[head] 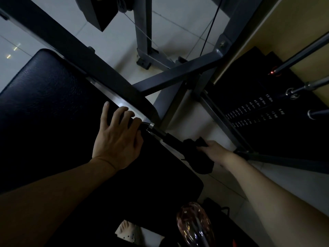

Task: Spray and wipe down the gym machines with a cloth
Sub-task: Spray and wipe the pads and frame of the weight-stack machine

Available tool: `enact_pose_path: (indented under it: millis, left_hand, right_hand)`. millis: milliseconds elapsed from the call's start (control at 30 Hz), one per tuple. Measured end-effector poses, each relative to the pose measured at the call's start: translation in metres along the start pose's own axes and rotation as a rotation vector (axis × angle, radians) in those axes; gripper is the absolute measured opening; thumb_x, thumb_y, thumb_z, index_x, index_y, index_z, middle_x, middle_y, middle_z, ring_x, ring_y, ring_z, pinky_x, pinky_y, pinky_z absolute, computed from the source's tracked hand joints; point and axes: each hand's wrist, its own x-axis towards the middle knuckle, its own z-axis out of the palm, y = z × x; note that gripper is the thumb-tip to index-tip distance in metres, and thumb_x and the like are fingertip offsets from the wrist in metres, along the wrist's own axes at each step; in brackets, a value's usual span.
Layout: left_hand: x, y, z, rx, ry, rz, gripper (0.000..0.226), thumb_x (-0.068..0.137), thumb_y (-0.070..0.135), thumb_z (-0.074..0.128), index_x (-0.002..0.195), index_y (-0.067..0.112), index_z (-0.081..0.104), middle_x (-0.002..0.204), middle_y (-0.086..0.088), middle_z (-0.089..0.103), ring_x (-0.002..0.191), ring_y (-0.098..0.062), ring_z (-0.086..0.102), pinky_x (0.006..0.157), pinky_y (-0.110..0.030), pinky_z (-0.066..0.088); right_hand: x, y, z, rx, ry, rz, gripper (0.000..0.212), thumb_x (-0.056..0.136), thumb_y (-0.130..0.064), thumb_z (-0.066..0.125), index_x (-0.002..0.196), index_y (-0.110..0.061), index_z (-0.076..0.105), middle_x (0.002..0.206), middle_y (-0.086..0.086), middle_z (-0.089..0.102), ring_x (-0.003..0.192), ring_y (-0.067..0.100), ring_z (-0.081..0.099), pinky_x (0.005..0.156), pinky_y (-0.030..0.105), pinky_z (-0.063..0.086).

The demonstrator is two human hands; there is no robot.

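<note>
The right grip (212, 148) is clenched on the dark cloth (197, 157), bunched at the lower end of the bar (160, 133) that juts from the corner of the black pad (44, 97). The bar's long axis slants from the pad toward that grip. At the bar's upper end the left grip (117, 132) hooks its fingers over the pad's edge. In this dim light the cloth seems to wrap the bar, so wiping would likely run up toward the left grip.
</note>
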Motion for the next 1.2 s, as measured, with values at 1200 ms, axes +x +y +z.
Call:
enact_pose_path:
  millis: [1200]
  left_hand:
    - [-0.004,-0.003,0.009,0.033,0.101,0.041,0.044,0.102,0.038,0.032,0.118,0.010,0.063,0.121,-0.014,0.057,0.130,-0.036,0.044,0.123,-0.062,0.011]
  right_hand:
    - [-0.017,-0.072,0.094,-0.297,0.459,-0.366,0.026,0.107,-0.022,0.040,0.119,-0.007,0.058,0.116,0.012,0.062,0.109,0.032,0.058,0.079,0.033,0.036]
